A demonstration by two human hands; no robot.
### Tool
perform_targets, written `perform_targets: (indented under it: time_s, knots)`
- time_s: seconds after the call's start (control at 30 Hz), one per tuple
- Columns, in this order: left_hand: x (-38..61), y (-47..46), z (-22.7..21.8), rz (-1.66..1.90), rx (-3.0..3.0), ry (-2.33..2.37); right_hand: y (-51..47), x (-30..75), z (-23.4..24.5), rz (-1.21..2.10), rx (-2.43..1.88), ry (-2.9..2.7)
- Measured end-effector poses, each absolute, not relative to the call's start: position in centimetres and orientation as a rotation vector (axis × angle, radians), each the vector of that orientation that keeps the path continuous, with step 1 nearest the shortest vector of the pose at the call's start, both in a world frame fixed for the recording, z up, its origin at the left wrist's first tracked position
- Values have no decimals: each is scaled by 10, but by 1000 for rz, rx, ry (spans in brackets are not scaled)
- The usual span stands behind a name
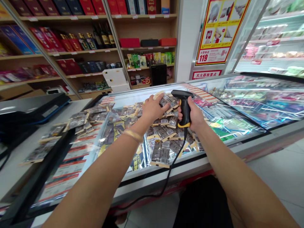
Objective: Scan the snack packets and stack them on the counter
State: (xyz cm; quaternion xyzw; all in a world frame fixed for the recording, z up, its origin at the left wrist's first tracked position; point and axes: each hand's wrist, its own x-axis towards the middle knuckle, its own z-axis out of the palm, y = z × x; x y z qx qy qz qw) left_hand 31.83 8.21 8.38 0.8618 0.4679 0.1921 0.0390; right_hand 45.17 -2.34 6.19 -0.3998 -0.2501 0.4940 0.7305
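In the head view, my right hand (193, 115) is wrapped round the handle of a black and yellow barcode scanner (185, 110), its head tilted over a pile of small packets. My left hand (153, 109) reaches into the far side of that pile, thumb and fingers on a flat packet (164, 100) just left of the scanner. The packets (163, 126) have dark contents, pale edges and printed labels. One packet (160, 153) lies at the pile's near edge. A black cable (169, 172) hangs from the scanner's grip down over the front edge.
The pile rests on a glass-topped freezer (237, 118) holding packaged goods. More packets (78, 122) lie on the left, some on a grey counter (17, 177) beside black equipment (30, 110). Behind stand shelves (144, 47) of boxes and bottles. A red and yellow poster (220, 31) hangs there.
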Motion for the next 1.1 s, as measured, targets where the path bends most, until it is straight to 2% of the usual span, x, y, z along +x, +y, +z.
perform_targets:
  time_s: [0.2,0.47,0.63,0.8,0.93,1.03,1.1]
  knots:
    - [319,88,85,621,2628,1394,-22,452,61,1062,-890,-561]
    - [294,80,95,898,2490,1394,-35,446,79,1000,-933,-627]
    - [223,95,97,1223,2389,1416,-36,408,103,1024,-905,-733]
    - [109,113,88,1452,2153,1686,-13,335,104,1243,-842,-860]
    - [23,111,81,1296,1867,2145,8,279,89,1430,-858,-903]
    - [-19,109,75,817,1738,2441,20,250,77,1538,-895,-922]
    - [-36,111,72,545,1720,2475,26,237,70,1577,-918,-921]
